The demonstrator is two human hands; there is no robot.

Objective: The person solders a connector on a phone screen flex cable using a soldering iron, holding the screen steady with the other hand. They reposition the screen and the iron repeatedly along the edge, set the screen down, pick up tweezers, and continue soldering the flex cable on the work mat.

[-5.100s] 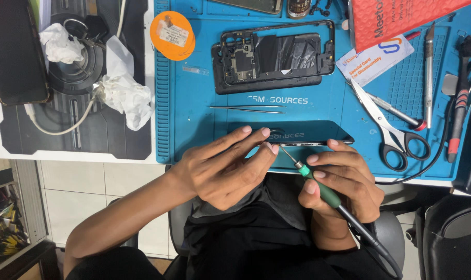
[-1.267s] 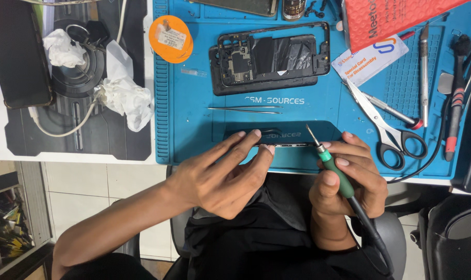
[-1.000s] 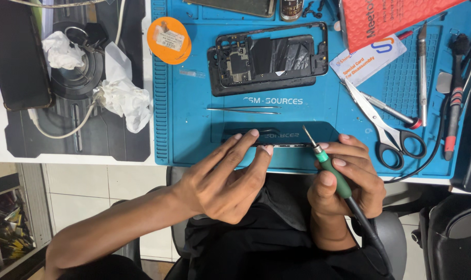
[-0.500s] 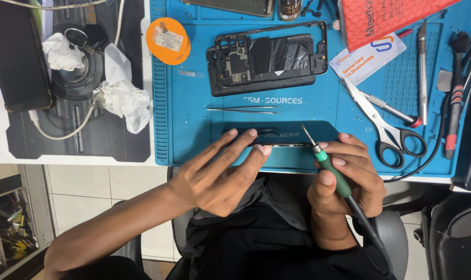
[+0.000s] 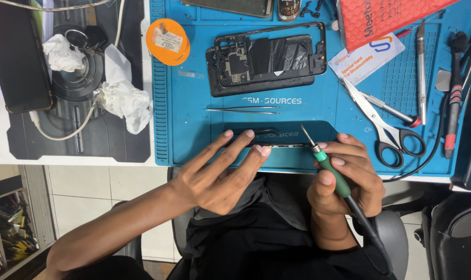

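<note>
My left hand lies with its fingers stretched out, fingertips pressing the near edge of a thin dark phone part on the blue work mat. My right hand grips a green-handled soldering iron like a pen. Its metal tip points up and away, lifted just above the part's right end. A black cord runs from the handle down past my wrist. An opened black phone frame lies further up the mat, with tweezers between it and my hands.
Scissors, a screwdriver, a scalpel and a brush lie on the mat's right side. An orange tape roll sits at the mat's top left. A red padded envelope and a card are top right. Crumpled tissues, a cable and a dark phone lie left.
Five seconds ago the iron's tip touched the part near my left fingertips. It has since lifted and swung to the right, and has stayed nearly still for the last second.
</note>
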